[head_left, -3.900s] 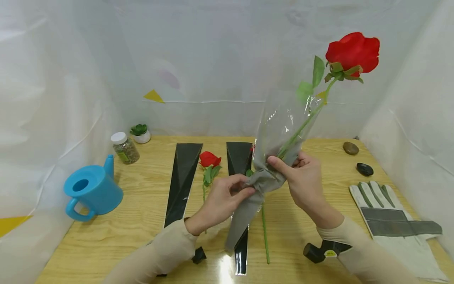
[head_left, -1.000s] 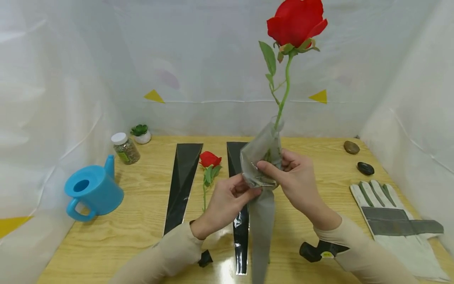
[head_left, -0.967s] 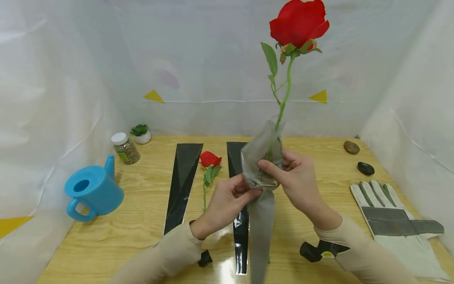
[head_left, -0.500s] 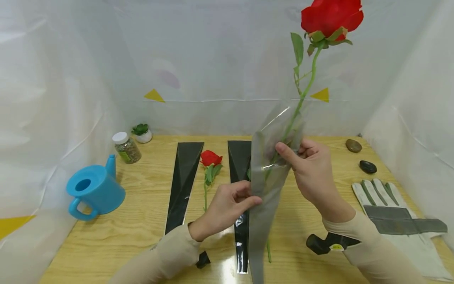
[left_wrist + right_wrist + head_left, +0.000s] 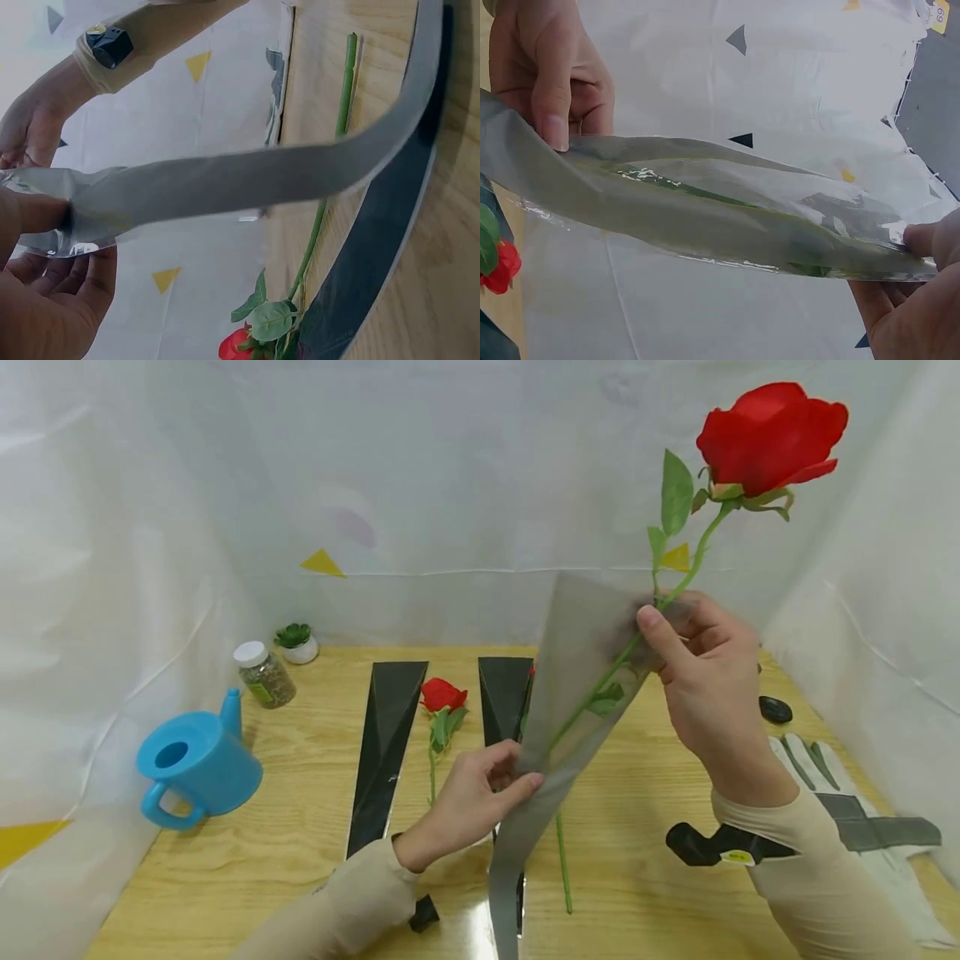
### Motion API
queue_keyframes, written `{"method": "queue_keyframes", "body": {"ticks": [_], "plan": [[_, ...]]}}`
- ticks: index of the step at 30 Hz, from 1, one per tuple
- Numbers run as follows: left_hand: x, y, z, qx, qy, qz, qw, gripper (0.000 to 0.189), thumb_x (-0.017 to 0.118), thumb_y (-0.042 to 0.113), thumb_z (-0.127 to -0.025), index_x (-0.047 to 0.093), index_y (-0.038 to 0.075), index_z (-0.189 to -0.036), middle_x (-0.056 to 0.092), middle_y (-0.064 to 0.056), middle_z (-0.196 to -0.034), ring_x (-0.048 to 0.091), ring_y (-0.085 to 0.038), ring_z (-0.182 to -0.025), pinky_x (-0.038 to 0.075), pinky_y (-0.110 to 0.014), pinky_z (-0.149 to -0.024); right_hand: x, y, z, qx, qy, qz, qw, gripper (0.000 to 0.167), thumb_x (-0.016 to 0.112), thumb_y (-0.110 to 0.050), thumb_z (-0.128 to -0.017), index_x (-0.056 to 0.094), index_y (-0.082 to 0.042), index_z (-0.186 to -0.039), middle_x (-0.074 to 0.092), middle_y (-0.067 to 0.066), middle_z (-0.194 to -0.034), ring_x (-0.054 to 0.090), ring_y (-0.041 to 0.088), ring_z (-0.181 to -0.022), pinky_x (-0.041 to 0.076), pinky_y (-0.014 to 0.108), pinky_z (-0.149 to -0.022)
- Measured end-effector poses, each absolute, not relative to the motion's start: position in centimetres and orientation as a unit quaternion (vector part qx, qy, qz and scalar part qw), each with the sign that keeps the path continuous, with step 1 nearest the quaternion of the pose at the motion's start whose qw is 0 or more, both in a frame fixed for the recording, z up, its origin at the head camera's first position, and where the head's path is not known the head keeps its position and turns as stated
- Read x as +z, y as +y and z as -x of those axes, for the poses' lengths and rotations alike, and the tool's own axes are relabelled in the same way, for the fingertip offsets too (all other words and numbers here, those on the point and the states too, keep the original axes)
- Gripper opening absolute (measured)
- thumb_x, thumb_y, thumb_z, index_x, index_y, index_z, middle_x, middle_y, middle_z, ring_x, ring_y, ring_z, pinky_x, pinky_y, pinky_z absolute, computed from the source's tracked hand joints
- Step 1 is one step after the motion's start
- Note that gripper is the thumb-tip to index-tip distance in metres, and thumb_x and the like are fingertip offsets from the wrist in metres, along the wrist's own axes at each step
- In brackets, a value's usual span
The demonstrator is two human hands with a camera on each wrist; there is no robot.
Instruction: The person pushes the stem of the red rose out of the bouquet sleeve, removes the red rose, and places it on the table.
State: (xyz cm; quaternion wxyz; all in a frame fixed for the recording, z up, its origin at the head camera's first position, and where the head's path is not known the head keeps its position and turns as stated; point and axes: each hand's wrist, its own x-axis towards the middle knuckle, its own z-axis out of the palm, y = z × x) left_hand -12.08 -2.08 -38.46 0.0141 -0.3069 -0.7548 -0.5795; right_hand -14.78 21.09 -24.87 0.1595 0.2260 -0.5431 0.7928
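Observation:
A large red rose (image 5: 771, 442) leans up to the right, its lower stem and a leaf inside a greyish clear flower sleeve (image 5: 581, 627). My left hand (image 5: 474, 797) pinches the sleeve's left edge around mid-length, thumb in front. Higher up, my right hand (image 5: 716, 697) pinches the sleeve's top rim, its thumb beside the stem. In the right wrist view the sleeve (image 5: 705, 225) stretches between both hands, with green showing through the film. The sleeve's narrow tail (image 5: 247, 180) hangs down and curves in the left wrist view.
On the wooden table lie two black sleeves (image 5: 382, 743), a smaller red rose (image 5: 442, 695) and another green stem (image 5: 562, 864), partly covered. A blue watering can (image 5: 198, 760), jar (image 5: 264, 675) and potted succulent (image 5: 297, 643) stand left. A work glove (image 5: 862, 827) and black stone (image 5: 775, 710) lie right.
The bunched sleeve has straightened up along the stem. My right hand has moved up and right to its rim, and the rose now tilts right. My left hand stays nearly in place.

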Motion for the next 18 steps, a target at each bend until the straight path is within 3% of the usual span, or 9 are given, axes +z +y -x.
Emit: {"method": "queue_keyframes", "body": {"ticks": [4,8,11,18], "plan": [[-38.4,-2.2,12.3,-0.536,-0.771,0.340,0.043,0.009,0.072,0.016,-0.094,0.064,0.015,-0.090,0.053,0.009,-0.070,0.047,-0.007,-0.060,0.042,-0.023,-0.055,-24.9,21.1,14.7,0.785,-0.551,-0.229,0.167,0.012,0.058,0.003,-0.097,0.064,0.014,-0.098,0.063,0.013,-0.088,0.050,0.016,-0.072,0.046,0.023,-0.061],[-38.2,-2.4,12.5,-0.512,-0.779,0.358,0.050,0.008,0.074,0.011,-0.091,0.067,0.013,-0.094,0.058,0.010,-0.077,0.052,-0.005,-0.063,0.047,-0.023,-0.057,-24.8,21.3,14.7,0.798,-0.525,-0.237,0.176,0.027,0.054,-0.008,-0.102,0.065,0.017,-0.106,0.068,0.017,-0.103,0.057,0.021,-0.092,0.049,0.029,-0.073],[-38.1,-2.5,12.5,-0.504,-0.784,0.361,0.038,0.009,0.075,0.010,-0.090,0.068,0.012,-0.096,0.060,0.010,-0.079,0.053,-0.005,-0.064,0.049,-0.025,-0.057,-24.5,21.4,14.7,0.795,-0.524,-0.254,0.169,0.032,0.051,-0.009,-0.103,0.062,0.020,-0.110,0.068,0.019,-0.108,0.053,0.028,-0.110,0.047,0.034,-0.087],[-37.6,-3.0,12.8,-0.457,-0.802,0.383,0.026,0.008,0.075,0.010,-0.090,0.067,0.013,-0.093,0.059,0.009,-0.078,0.050,-0.007,-0.060,0.044,-0.020,-0.052,-23.6,22.1,14.5,0.697,-0.657,-0.258,0.131,0.028,0.053,-0.008,-0.103,0.066,0.011,-0.119,0.067,0.016,-0.115,0.052,0.029,-0.109,0.044,0.027,-0.093]]}}
